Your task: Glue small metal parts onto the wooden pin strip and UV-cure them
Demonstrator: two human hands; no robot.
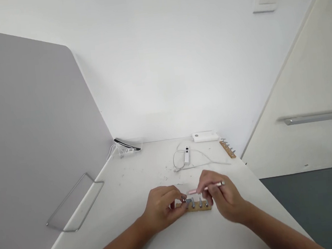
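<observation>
1. Head view: I see a brown strip point(198, 208) bearing a row of silvery pieces on the table point(197, 241).
2. The left hand point(162, 205) touches its left end, grip unclear to me; the right hand point(222, 198) clasps a slim pink pen point(193, 191).

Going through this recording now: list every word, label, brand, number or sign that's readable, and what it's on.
No text is readable.
White rectangular tag with dark marks, back left: too small to read.
White oblong box with a grey round mark: no lettering legible.
White stick-shaped device with dark patches: too small to read.
Slim pink pen-shaped tool in the right hand: no lettering discernible.
</observation>
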